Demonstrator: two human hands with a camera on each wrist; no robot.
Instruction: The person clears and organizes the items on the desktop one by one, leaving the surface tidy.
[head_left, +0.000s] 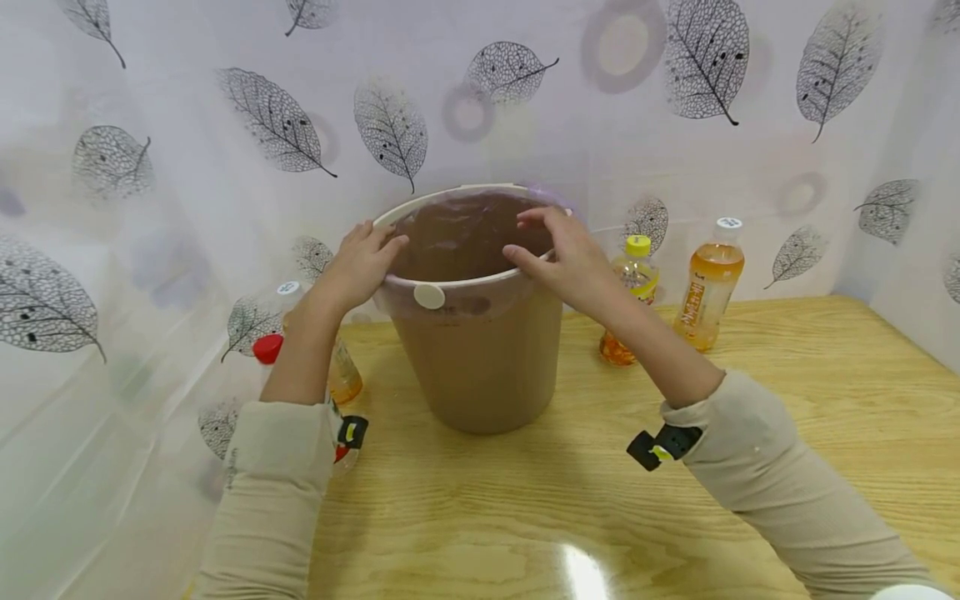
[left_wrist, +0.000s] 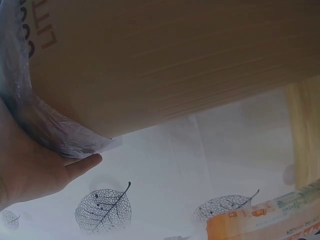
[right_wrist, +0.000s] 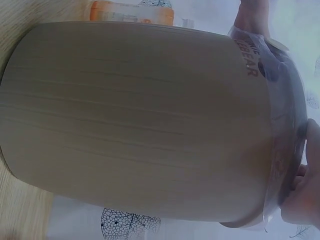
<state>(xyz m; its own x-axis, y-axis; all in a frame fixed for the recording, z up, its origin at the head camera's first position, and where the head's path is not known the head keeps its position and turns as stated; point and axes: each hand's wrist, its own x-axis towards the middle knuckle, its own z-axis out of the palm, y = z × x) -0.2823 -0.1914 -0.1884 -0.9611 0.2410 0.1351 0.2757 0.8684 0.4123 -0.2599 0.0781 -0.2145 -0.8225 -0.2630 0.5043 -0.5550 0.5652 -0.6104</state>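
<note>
The left hand held the rim of a brown bin at its left side, the thumb reaching over the inner edge and, in the left wrist view, a finger lying outside against the thin, clear liner. The right hand was at the rim's right side, its thumb and bent index finger over the bin's mouth with a gap between them; whether it pinched the liner there could not be told. The liner lined the inside and was folded down over the rim all round the visible front, where a round cream tab stuck out just below the edge. The bin stood upright on a wooden table, between the two arms. To its right stood a yellow-capped bottle, partly behind the right forearm, and, farther right, a white-capped bottle with orange liquid. On the left, a second white-capped bottle and a red-capped bottle were partly hidden by the left forearm. Both arms wore beige sleeves and black wrist devices. Behind everything hung a whitish sheet printed with dark, veined leaves.
</note>
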